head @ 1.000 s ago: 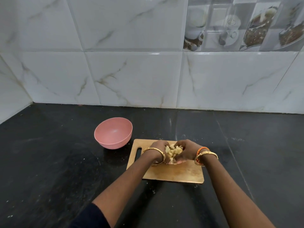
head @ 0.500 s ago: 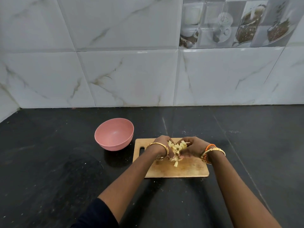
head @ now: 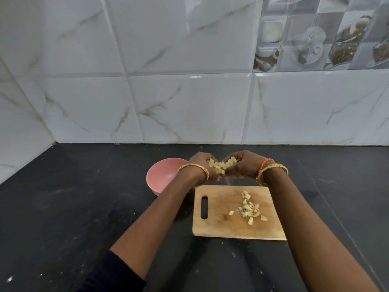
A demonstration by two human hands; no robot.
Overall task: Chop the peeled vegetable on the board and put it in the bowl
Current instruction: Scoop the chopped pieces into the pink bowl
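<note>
No text, label, brand, number or sign can be read anywhere in the view. The decorative tiles at the upper right of the wall carry only printed pictures of cups and desserts, with no lettering that shows. The pink bowl, the wooden board and the bangles bear no markings that can be made out.
</note>
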